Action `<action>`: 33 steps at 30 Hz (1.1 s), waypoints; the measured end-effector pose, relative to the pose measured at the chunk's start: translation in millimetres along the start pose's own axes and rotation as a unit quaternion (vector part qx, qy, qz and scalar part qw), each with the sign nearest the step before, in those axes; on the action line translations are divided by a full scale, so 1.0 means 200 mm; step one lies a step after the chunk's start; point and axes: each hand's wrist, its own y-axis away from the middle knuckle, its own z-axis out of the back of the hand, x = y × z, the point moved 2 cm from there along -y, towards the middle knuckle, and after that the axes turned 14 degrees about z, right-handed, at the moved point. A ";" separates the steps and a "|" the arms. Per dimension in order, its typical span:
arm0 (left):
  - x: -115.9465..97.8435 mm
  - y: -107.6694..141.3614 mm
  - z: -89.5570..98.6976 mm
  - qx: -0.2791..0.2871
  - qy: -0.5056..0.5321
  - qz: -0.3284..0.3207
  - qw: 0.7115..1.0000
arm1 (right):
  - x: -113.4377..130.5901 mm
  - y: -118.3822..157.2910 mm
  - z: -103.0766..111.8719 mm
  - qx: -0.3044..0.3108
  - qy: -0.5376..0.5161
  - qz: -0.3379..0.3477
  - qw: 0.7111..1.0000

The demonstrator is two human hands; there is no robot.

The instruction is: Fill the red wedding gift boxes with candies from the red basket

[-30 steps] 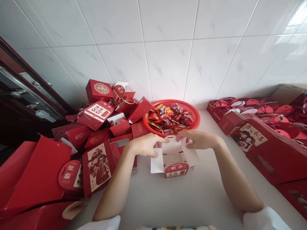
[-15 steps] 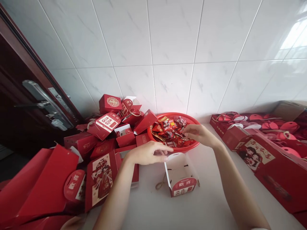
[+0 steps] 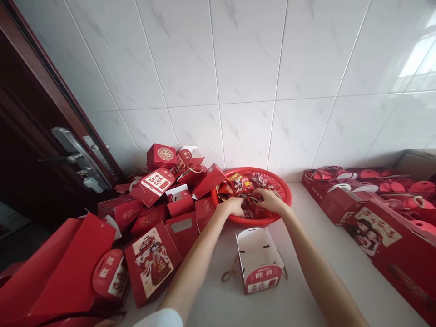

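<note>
Both my hands reach into a red plastic basket (image 3: 288,193) of wrapped candies (image 3: 241,184). My left hand (image 3: 234,207) dips into the near left part of the pile, its fingertips hidden among the wrappers. To its right, my right hand (image 3: 270,200) has its fingers curled round candies in the pile. On the table in front of the basket stands an open gift box (image 3: 261,274), red outside and white inside. Its interior shows no candy, and loops of cord hang at its two sides.
Many red gift boxes (image 3: 153,186) lie heaped on the left, some folded up and some open. At the right stands a large red carton (image 3: 381,236) beside rows of red boxes (image 3: 391,186). A tiled wall (image 3: 245,131) rises behind, with a dark door (image 3: 34,136) at left.
My left hand has moved from above the gift box forward into the basket. My right hand has shifted left and deeper among the candies. The view has tilted slightly up.
</note>
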 end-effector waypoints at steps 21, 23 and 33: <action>0.01 -0.04 -0.04 -0.105 0.208 -0.139 0.963 | -0.06 -0.01 -0.03 0.004 -0.016 0.014 1.000; 0.02 -0.04 -0.04 -0.120 0.266 -0.147 0.945 | -0.06 -0.01 -0.02 -0.023 -0.037 0.020 0.999; 0.06 -0.05 -0.02 -0.172 0.474 -0.188 0.843 | -0.06 0.04 0.03 -0.144 -0.357 0.045 0.922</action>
